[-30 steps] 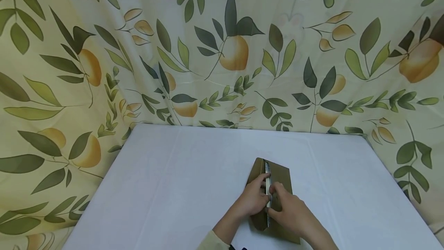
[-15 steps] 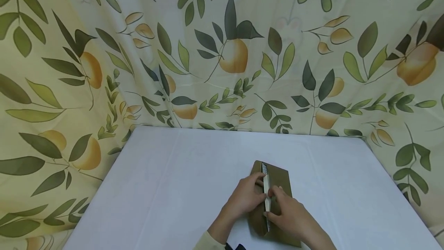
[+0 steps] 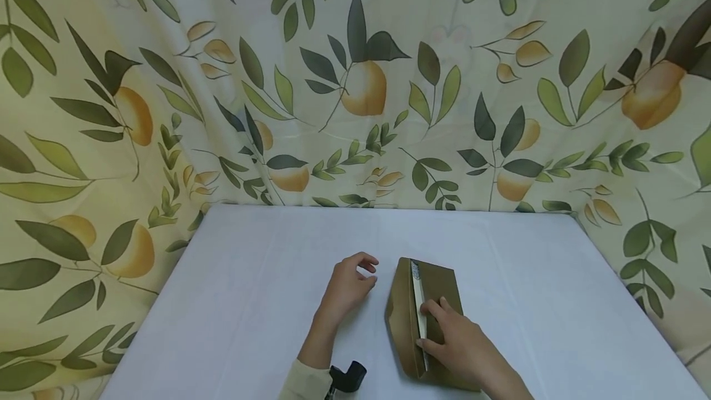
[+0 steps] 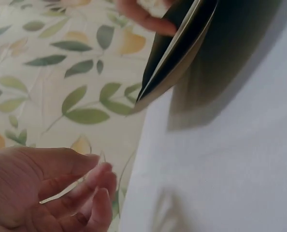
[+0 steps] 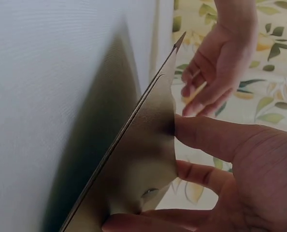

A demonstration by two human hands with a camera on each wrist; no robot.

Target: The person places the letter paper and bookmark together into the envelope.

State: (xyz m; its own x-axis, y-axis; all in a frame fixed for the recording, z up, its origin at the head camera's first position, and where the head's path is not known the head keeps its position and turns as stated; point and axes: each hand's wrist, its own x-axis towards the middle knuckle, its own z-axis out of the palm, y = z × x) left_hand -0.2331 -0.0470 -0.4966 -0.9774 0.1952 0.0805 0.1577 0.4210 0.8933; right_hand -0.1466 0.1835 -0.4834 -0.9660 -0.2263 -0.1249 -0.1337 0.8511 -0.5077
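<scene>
A brown paper envelope (image 3: 439, 283) stands tilted over the white table in the head view, its pointed flap (image 3: 398, 326) folded out to the left. A white, flat insert (image 3: 418, 301) shows along its opening. My right hand (image 3: 458, 335) holds the envelope at the opening, thumb and fingers at the edge; the right wrist view shows them on the brown paper (image 5: 143, 145). My left hand (image 3: 350, 283) is apart from it, off to the left, fingers loosely bent with nothing between them. In the left wrist view the envelope (image 4: 182, 63) gapes beyond that hand (image 4: 61, 188).
The white table (image 3: 266, 264) reaches back to a curtain (image 3: 366, 153) printed with leaves and fruit, which also hangs at both sides. A black device (image 3: 349, 377) is on my left wrist, beside the light sleeve (image 3: 308, 381).
My left hand has let go of the envelope's opening and moved left, away from it. My right hand keeps its hold, and the flap now lies in plain sight.
</scene>
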